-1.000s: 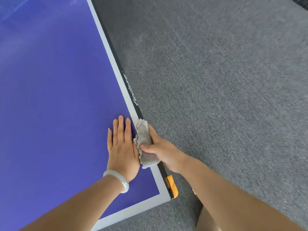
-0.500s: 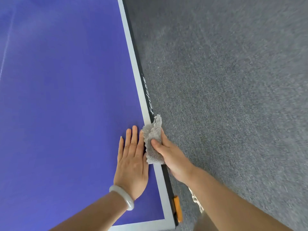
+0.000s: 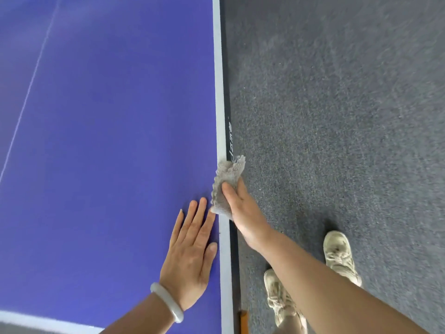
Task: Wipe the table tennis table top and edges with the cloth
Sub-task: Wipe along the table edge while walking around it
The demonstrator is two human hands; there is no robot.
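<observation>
Now | right hand [image 3: 243,213] grips cloth [image 3: 227,179] on table edge [image 3: 226,112] | left hand [image 3: 190,259] flat | lettering [image 3: 231,143] illegible

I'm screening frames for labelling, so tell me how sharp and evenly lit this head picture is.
Head view: the right hand and the cloth it grips are fairly sharp. The carpet and the shoes are smeared by motion blur. A pale sheen washes out the table top at its far left. The light is soft, with no hard-edged shadows.
</observation>
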